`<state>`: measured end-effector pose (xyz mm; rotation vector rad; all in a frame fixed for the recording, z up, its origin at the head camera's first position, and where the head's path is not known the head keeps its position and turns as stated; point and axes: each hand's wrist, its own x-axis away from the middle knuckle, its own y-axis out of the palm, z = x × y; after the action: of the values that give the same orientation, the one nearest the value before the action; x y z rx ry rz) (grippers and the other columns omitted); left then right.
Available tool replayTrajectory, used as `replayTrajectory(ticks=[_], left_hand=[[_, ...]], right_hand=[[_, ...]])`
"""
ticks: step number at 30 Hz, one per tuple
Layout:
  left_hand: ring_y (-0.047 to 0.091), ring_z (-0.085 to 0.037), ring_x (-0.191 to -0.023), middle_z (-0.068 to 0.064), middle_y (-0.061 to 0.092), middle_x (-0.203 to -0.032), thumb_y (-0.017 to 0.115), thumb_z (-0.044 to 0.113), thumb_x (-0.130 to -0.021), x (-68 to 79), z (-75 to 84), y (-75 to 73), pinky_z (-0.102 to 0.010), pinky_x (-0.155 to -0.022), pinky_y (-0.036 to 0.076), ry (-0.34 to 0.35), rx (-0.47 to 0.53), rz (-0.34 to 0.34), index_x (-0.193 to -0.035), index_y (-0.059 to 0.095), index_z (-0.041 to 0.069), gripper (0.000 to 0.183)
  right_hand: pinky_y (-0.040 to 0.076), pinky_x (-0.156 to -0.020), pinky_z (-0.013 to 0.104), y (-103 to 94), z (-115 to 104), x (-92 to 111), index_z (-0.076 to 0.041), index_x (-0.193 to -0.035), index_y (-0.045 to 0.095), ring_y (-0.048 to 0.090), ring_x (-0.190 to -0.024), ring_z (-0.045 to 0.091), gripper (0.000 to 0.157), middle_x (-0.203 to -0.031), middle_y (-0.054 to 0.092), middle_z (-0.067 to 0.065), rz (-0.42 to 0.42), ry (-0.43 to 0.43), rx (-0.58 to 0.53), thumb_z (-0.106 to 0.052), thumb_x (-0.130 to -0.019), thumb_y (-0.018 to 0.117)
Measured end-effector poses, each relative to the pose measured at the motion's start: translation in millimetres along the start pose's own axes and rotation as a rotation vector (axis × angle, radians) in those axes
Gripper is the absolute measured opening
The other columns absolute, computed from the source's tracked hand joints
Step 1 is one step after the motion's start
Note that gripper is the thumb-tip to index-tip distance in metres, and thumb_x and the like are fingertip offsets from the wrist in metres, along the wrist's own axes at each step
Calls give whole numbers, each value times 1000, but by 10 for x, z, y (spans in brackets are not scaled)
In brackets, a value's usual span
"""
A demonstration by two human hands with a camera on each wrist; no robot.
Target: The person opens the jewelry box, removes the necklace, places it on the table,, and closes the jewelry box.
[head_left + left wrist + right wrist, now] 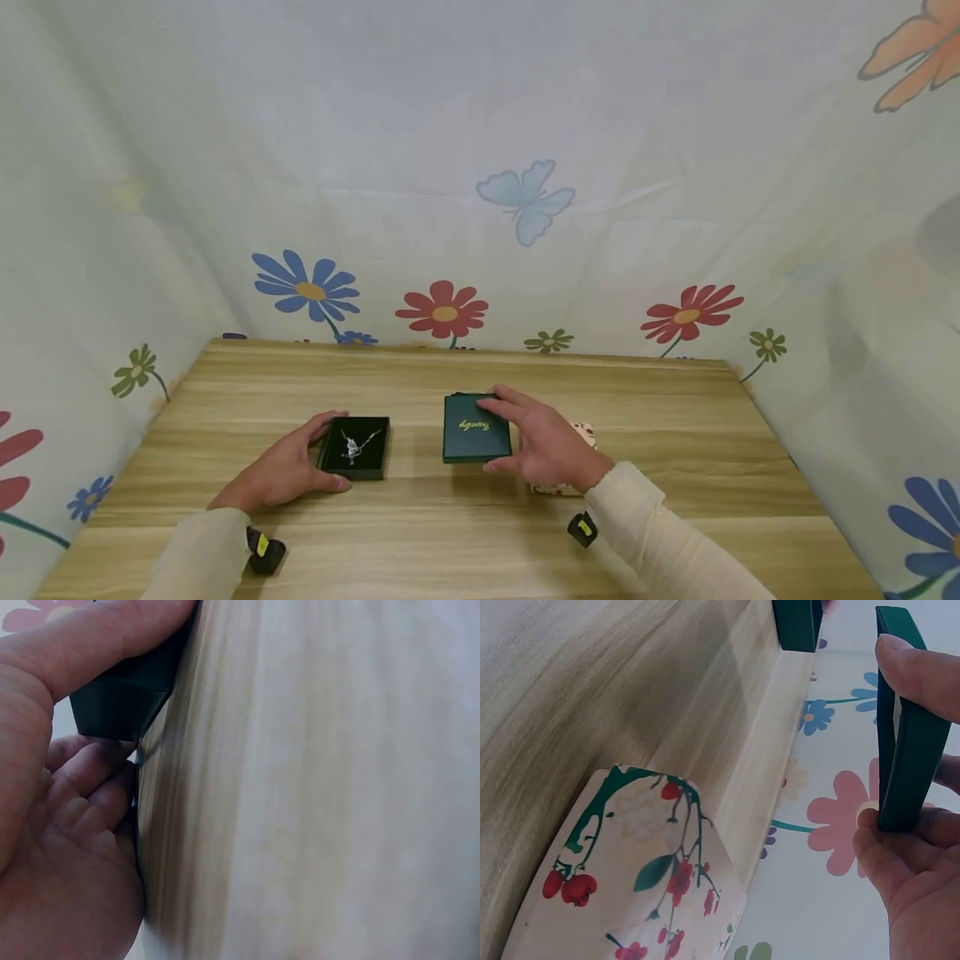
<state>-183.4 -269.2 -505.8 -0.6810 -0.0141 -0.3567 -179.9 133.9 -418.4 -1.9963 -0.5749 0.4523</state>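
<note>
On the table, my left hand (288, 468) grips a small dark green jewelry box (363, 476), thumb along the near side and fingers round the far left corner. The box stands uncovered, and a silver necklace (351, 448) lies on its black lining. To the right, my right hand (551, 442) holds the green box lid (471, 443) between thumb and fingers, with gold lettering on its top. The right wrist view shows this lid (911, 742) raised above the tabletop, its pale inside partly visible. In the left wrist view the box's side wall (112, 712) shows under my thumb.
A cream item printed with red flowers and berries (652, 877) lies beneath my right hand, partly hidden by it in the head view. The wood-grain table (420, 533) ends at a cloth backdrop (360, 167) with printed flowers and a butterfly.
</note>
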Motion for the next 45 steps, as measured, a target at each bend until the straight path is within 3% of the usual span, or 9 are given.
replayTrajectory(ticks=[7,45], left_hand=[[46,-42,-146,-22,47,-160,97,37,-70,9,-5,9,-65,-115,36,-3,36,2,-160,34,10,113],[46,-42,-146,-22,46,-161,97,38,-70,-28,-46,15,-67,-116,35,-9,25,5,-160,33,11,113]], right_hand=[[47,-115,56,34,29,7,-18,-155,50,46,-149,41,82,-166,39,17,-15,5,4,-37,-84,87],[46,-117,53,153,81,-30,-20,-156,49,44,-151,37,82,-168,37,12,-57,23,26,-42,-86,85]])
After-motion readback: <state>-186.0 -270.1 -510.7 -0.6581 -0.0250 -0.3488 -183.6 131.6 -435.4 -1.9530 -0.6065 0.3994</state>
